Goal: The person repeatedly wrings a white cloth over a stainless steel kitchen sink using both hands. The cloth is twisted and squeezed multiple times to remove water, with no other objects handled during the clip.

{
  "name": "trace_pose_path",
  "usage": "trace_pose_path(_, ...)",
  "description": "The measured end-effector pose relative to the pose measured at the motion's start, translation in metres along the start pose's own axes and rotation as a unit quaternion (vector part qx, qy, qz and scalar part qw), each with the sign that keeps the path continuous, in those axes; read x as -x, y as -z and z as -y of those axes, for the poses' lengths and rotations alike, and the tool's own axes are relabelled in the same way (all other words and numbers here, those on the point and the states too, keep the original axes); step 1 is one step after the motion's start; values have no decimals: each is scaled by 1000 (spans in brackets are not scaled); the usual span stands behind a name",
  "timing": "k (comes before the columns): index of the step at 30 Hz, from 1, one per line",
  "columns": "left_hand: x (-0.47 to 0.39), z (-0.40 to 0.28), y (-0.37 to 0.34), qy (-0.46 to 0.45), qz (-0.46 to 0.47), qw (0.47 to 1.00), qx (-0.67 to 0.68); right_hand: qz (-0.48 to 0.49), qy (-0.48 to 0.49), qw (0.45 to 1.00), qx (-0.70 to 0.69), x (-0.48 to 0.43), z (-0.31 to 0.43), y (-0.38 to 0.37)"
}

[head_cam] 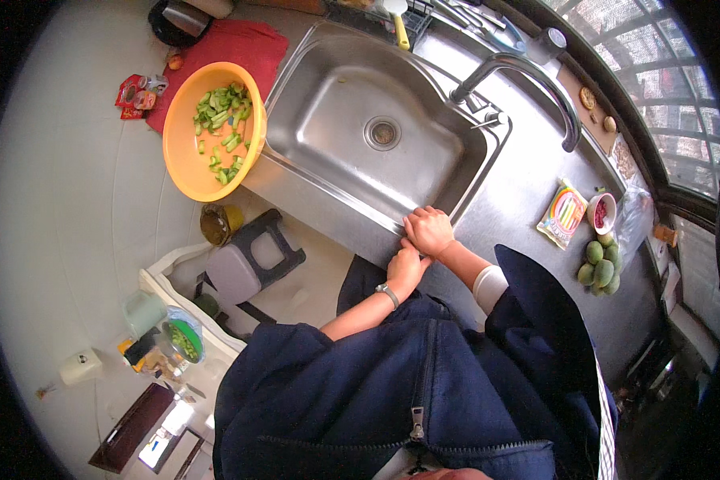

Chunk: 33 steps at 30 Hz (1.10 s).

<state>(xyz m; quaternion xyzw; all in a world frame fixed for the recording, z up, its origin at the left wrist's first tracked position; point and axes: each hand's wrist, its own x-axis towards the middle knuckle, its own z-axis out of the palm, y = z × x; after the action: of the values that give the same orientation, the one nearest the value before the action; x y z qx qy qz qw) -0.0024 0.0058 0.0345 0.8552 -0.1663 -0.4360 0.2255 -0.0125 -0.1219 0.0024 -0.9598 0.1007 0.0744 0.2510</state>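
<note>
Close together at the near rim of a stainless steel sink (330, 126) are my two hands. My right hand (430, 230) rests over the rim near the sink's near right corner, its fingers curled. Just below it, my left hand (405, 270), with a banded watch on the wrist, touches the right at the counter's front edge. Whether either holds anything is hidden. Beyond the hands, a drain strainer (384, 133) sits in the sink floor. An orange plastic basin (177, 141) with cut green vegetable pieces (216, 109) stands left of the sink.
A chrome faucet (531, 63) arches at the right. Farther right lie a printed packet (564, 215), a small bowl (594, 222) of red bits, several green fruits (603, 273) and a plastic bag (635, 216). A red cloth (240, 45) is behind the basin; a stool (234, 273) stands below left.
</note>
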Motion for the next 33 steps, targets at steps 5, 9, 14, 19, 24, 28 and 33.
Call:
trace_pose_path(5, -11, 12, -3, -33, -28, 995, 89, -8, 31, 998, -47, 3, 2, 17)
trace_pose_path(9, -9, 21, -20, 179, 134, 883, 413, -17, 92, 993, -74, 27, 9, 29)
trace_pose_path(14, -5, 22, -27, 177, 148, 749, 622, 1, 109, 994, 9, 26, 9, 29)
trace_pose_path(19, -3, 30, -15, 217, 281, 587, 727, 32, 78, 996, -25, 21, 6, 20)
trace_pose_path(24, -4, 40, -10, 205, 315, 634, 676, -59, 129, 989, 51, 24, 8, 12)
trace_pose_path(28, -11, 42, -19, 120, 267, 791, 537, 58, 82, 993, 64, 19, 13, 10)
trace_pose_path(33, -11, 29, -36, 33, 42, 992, 113, 23, 74, 994, 80, 17, 16, 9)
